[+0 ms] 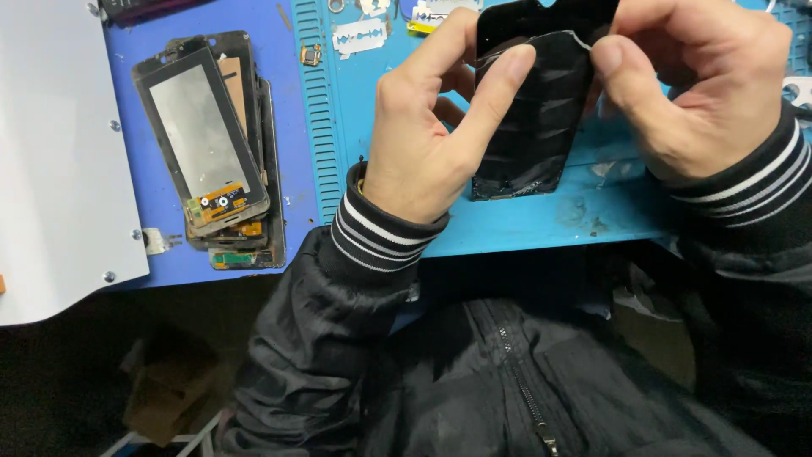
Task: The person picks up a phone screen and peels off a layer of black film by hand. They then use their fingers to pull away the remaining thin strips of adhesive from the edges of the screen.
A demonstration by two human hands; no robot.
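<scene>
My left hand (431,127) and my right hand (685,85) both hold a black phone screen panel (533,118) upright over the teal work mat (524,220). The panel's lower end rests on or just above the mat. A wrinkled dark film covers its face. The left index finger presses on the film's upper edge. My right thumb and fingers pinch the film's top right corner, where a thin pale edge curls away from the panel.
A stack of several phone screens (211,144) with orange flex cables lies on the blue mat (288,51) at left. A razor blade (359,35) and small parts sit at the mat's far edge. A white panel (51,152) fills the left side.
</scene>
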